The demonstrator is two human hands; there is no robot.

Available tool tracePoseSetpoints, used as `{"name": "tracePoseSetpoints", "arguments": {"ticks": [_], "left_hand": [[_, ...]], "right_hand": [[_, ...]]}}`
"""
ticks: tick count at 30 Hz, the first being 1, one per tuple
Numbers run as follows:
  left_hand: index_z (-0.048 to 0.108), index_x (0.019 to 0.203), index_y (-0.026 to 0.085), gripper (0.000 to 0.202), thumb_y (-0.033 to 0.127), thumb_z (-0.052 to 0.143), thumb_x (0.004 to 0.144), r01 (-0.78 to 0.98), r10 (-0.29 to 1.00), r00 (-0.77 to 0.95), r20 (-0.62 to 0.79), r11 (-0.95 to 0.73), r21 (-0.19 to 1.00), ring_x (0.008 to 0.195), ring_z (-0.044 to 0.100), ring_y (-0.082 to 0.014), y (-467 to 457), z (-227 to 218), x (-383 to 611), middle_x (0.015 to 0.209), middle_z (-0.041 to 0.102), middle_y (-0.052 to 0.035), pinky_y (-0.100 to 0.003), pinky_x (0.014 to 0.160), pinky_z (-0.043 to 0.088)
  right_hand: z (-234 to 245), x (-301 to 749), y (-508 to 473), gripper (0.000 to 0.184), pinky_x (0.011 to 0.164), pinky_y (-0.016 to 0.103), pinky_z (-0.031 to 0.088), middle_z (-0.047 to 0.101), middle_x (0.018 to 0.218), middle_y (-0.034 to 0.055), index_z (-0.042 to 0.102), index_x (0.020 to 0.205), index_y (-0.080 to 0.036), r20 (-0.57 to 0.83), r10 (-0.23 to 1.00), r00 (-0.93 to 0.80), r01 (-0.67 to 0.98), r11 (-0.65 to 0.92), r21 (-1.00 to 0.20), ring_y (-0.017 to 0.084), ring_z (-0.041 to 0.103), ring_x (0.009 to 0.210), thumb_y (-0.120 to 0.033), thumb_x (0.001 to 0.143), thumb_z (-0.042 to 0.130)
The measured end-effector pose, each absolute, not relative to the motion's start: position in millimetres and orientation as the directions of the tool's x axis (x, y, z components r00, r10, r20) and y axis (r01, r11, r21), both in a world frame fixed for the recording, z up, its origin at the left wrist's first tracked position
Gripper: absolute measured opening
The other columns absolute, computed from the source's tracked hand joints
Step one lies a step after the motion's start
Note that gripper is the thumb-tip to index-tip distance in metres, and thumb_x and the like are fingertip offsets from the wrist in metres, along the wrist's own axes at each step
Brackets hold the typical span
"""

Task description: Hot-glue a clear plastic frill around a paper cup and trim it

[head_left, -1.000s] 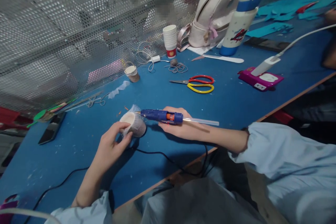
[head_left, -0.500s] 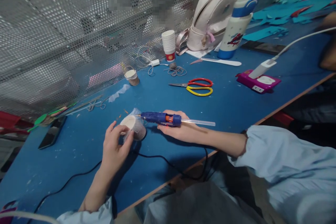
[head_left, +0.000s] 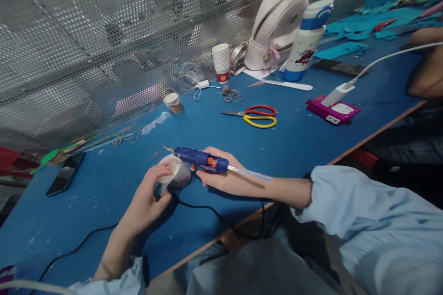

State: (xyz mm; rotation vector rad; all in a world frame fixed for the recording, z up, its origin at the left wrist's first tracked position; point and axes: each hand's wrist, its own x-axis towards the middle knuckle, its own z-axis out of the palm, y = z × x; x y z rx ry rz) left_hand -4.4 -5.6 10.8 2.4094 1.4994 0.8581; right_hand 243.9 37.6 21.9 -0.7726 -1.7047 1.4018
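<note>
My right hand [head_left: 230,180] is closed around a blue hot glue gun [head_left: 199,158], with a clear glue stick [head_left: 251,174] sticking out of its back end. The gun's nozzle points left, over the rim of a small paper cup [head_left: 182,178] that looks wrapped in grey material. From the left, my left hand [head_left: 147,198] grips the cup with fingers at its rim and thumb lower down. Some thin, pale, see-through material [head_left: 163,188] shows between that thumb and fingers. The gun hides part of the cup. A black cord [head_left: 207,208] trails along the table below.
Scissors [head_left: 258,116] with red and yellow handles lie beyond my hands. Farther back stand a small covered cup [head_left: 173,103], stacked paper cups [head_left: 221,63], a bottle [head_left: 304,41] and a backpack [head_left: 273,23]. A pink power socket [head_left: 332,109] is at right, a phone [head_left: 65,174] at left.
The glue gun has moved left, its nozzle now past the cup's top rather than at its right far edge. My left hand still holds the cup, its thumb lower. The view has shifted slightly.
</note>
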Motion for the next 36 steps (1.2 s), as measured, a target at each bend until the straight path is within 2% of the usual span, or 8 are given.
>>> {"name": "tracePoseSetpoints", "arguments": {"ticks": [4,7,11,15,19,23,28,36], "left_hand": [[0.056,0.102,0.023,0.023,0.013,0.053,0.081,0.758,0.855,0.291,0.429,-0.48,0.442,0.104,0.064,-0.021,-6.2,11.6,-2.0,0.11,0.066,-0.0087,-0.033,0.087,0.05],[0.056,0.101,0.022,0.021,0.014,0.055,0.081,0.768,0.823,0.306,0.479,-0.511,0.386,0.09,0.064,-0.018,-5.3,12.6,7.6,0.099,0.066,-0.0053,-0.029,0.079,0.05],[0.055,0.097,0.021,0.016,0.015,0.058,0.083,0.817,0.764,0.327,0.556,-0.524,0.24,0.077,0.06,-0.0164,-4.5,10.7,19.2,0.085,0.064,-0.0023,-0.028,0.072,0.046],[0.056,0.098,0.019,0.016,0.018,0.062,0.083,0.871,0.696,0.341,0.632,-0.487,0.066,0.075,0.059,-0.0191,-4.1,5.9,26.7,0.081,0.064,-0.0036,-0.032,0.071,0.043],[0.056,0.099,0.016,0.016,0.02,0.062,0.085,0.879,0.615,0.406,0.676,-0.465,-0.104,0.075,0.059,-0.0224,-5.0,4.7,34.4,0.08,0.066,-0.0067,-0.035,0.071,0.041],[0.057,0.096,0.014,0.015,0.016,0.065,0.083,0.86,0.541,0.464,0.702,-0.465,-0.21,0.071,0.059,-0.022,-7.3,7.5,41.5,0.077,0.065,-0.0069,-0.035,0.07,0.04],[0.056,0.092,0.015,0.015,0.013,0.066,0.081,0.848,0.511,0.492,0.705,-0.465,-0.254,0.07,0.059,-0.0207,-9.5,9.3,45.4,0.074,0.065,-0.0055,-0.034,0.071,0.041],[0.055,0.089,0.016,0.014,0.015,0.066,0.08,0.865,0.554,0.452,0.699,-0.464,-0.192,0.069,0.057,-0.0216,-11.3,4.4,41.6,0.072,0.064,-0.0055,-0.035,0.069,0.041]], "right_hand": [[19.5,235.8,33.2,0.02,0.058,0.021,0.043,0.062,0.073,-0.0029,0.055,0.096,-0.019,0.242,0.814,-0.528,-0.066,0.245,-0.967,0.01,0.055,0.061,-0.022,0.078,0.063],[15.5,231.8,33.8,0.021,0.064,0.023,0.044,0.061,0.079,-0.0019,0.055,0.097,-0.019,0.311,0.821,-0.479,-0.09,0.307,-0.948,0.01,0.055,0.068,-0.026,0.079,0.064],[11.0,227.3,35.1,0.026,0.07,0.025,0.047,0.06,0.083,-0.0027,0.053,0.097,-0.02,0.31,0.858,-0.41,-0.155,0.269,-0.951,0.011,0.056,0.071,-0.027,0.076,0.068],[6.7,223.7,34.4,0.035,0.069,0.025,0.049,0.06,0.085,-0.0027,0.051,0.095,-0.021,0.255,0.881,-0.399,-0.245,0.165,-0.955,0.011,0.058,0.073,-0.027,0.071,0.075],[2.4,221.8,34.1,0.04,0.07,0.026,0.049,0.059,0.084,-0.0033,0.048,0.095,-0.022,0.242,0.867,-0.435,-0.254,0.139,-0.957,0.011,0.058,0.072,-0.027,0.068,0.078],[2.1,220.8,34.9,0.034,0.07,0.027,0.049,0.059,0.085,-0.0028,0.048,0.093,-0.021,0.225,0.881,-0.416,-0.209,0.148,-0.967,0.011,0.057,0.071,-0.023,0.07,0.073],[7.7,220.8,35.9,0.024,0.069,0.025,0.047,0.059,0.084,-0.0035,0.05,0.089,-0.02,0.19,0.913,-0.362,-0.169,0.136,-0.976,0.01,0.056,0.07,-0.019,0.069,0.064],[12.8,224.7,35.7,0.02,0.063,0.023,0.045,0.057,0.077,-0.005,0.051,0.086,-0.019,0.136,0.932,-0.336,-0.15,0.089,-0.985,0.009,0.053,0.065,-0.018,0.069,0.062]]}}
